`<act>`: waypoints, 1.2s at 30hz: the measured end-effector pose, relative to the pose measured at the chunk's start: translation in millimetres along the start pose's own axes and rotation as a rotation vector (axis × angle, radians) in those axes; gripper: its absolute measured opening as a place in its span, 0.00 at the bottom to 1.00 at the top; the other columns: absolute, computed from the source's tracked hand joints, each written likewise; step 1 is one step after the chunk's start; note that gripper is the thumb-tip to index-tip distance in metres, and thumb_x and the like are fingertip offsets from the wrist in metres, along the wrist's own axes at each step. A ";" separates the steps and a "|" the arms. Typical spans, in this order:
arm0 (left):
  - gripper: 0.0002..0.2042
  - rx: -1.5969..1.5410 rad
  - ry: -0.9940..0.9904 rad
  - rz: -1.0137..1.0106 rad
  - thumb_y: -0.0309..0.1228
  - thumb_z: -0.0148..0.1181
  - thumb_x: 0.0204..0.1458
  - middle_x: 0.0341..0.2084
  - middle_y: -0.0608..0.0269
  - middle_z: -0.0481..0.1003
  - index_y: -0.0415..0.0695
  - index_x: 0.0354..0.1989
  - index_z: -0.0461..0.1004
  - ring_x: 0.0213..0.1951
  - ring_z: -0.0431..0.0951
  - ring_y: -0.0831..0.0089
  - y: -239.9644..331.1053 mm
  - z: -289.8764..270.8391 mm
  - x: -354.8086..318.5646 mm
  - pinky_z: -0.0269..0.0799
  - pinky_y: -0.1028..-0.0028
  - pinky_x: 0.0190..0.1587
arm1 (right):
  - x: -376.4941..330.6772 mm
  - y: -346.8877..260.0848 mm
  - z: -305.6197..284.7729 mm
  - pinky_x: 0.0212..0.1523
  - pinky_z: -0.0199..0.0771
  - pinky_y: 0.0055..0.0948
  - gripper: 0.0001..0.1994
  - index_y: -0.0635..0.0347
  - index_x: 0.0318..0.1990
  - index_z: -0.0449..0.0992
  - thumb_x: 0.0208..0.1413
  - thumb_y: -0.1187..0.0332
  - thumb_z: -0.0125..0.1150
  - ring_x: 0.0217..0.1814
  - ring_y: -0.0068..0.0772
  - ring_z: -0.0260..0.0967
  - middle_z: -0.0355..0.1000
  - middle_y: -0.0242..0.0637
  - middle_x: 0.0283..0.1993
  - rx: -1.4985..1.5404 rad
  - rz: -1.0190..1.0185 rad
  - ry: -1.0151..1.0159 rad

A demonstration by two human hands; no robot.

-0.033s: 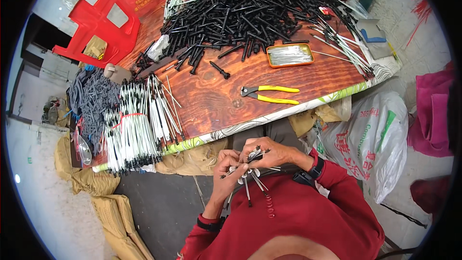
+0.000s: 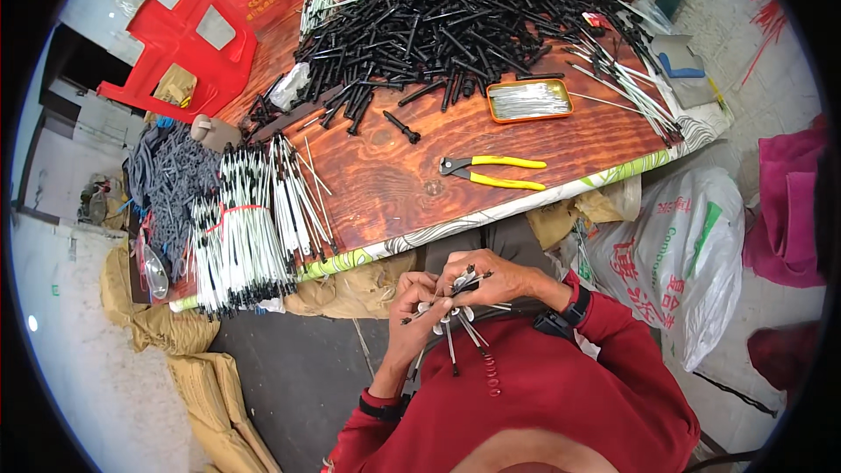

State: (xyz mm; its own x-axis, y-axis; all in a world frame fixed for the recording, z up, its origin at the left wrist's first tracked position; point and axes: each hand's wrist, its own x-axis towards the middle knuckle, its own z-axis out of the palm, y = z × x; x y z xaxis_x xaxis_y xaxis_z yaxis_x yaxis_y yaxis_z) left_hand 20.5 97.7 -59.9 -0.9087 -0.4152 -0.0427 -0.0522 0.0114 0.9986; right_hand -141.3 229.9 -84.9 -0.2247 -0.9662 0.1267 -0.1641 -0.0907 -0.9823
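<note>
Spreading out beyond both hands, the brown wooden table (image 2: pixel 377 197) is the biggest thing from where I stand, its near edge, dressed in patterned cloth (image 2: pixel 368 252), just ahead of the fingers. Straight ahead of the hands and well apart from them, a great heap of black plastic pieces (image 2: pixel 429 17) covers the far side. A printed white plastic bag (image 2: pixel 701 298) bulges out to the right of the right forearm, and a red plastic stool (image 2: pixel 219 70) sits far ahead and to the left of the left hand. Nearer on that same side, a thick bundle of white rods (image 2: pixel 250 236) with black ends is bound by a red band.

The hands themselves are drawn close together in front of the person's chest. The left hand (image 2: pixel 413 302) is nearly closed, thumb and curled fingers pinching a few white sticks (image 2: pixel 471 331) with black tips; the right hand (image 2: pixel 491 278) is bent over the same cluster, its fingers folded round it. The sticks lie between the two palms, some tips poking up by the right fingers, others fanning down below the left thumb. Ahead of the right hand rest yellow-handled pliers (image 2: pixel 508 181), with a small tin (image 2: pixel 526 120) of thin pale pins beyond them, and ahead of the left hand lies one loose black piece (image 2: pixel 401 127)
</note>
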 end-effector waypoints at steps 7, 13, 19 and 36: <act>0.11 -0.055 -0.061 -0.089 0.22 0.70 0.48 0.40 0.64 0.69 0.41 0.24 0.71 0.48 0.69 0.71 2.1 -5.8 -3.6 0.63 0.70 0.54 | 0.7 5.0 -1.2 0.41 0.72 0.33 0.10 0.60 0.38 0.80 0.47 0.72 0.72 0.41 0.31 0.73 0.77 0.33 0.36 -0.015 -0.046 -0.073; 0.08 0.135 -0.187 -0.121 0.24 0.72 0.48 0.40 0.65 0.69 0.41 0.30 0.76 0.49 0.70 0.71 16.7 -17.6 1.6 0.64 0.69 0.55 | -2.0 4.8 -6.4 0.42 0.72 0.33 0.10 0.59 0.38 0.80 0.46 0.73 0.72 0.42 0.31 0.72 0.79 0.32 0.36 -0.013 -0.072 -0.127; 0.21 0.377 -0.730 -0.046 0.33 0.74 0.48 0.52 0.58 0.72 0.40 0.50 0.78 0.58 0.69 0.64 65.1 -49.3 41.7 0.62 0.64 0.62 | -7.3 6.9 -14.9 0.44 0.71 0.33 0.11 0.59 0.39 0.80 0.46 0.73 0.72 0.43 0.32 0.72 0.80 0.31 0.37 0.017 -0.064 -0.134; 0.17 1.056 0.039 0.256 0.25 0.60 0.55 0.41 0.50 0.76 0.47 0.54 0.78 0.46 0.78 0.58 36.0 -18.1 227.0 0.73 0.65 0.49 | -16.0 7.5 -17.3 0.44 0.74 0.37 0.12 0.55 0.40 0.81 0.46 0.70 0.71 0.46 0.38 0.75 0.78 0.35 0.39 0.048 -0.211 -0.100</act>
State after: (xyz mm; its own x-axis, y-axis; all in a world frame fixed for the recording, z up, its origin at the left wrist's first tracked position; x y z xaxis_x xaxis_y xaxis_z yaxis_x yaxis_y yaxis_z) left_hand -180.1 -12.6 -33.1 -0.9304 -0.3178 0.1824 -0.2099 0.8702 0.4457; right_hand -155.6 248.8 -92.0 -0.0935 -0.9433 0.3184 -0.1513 -0.3026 -0.9410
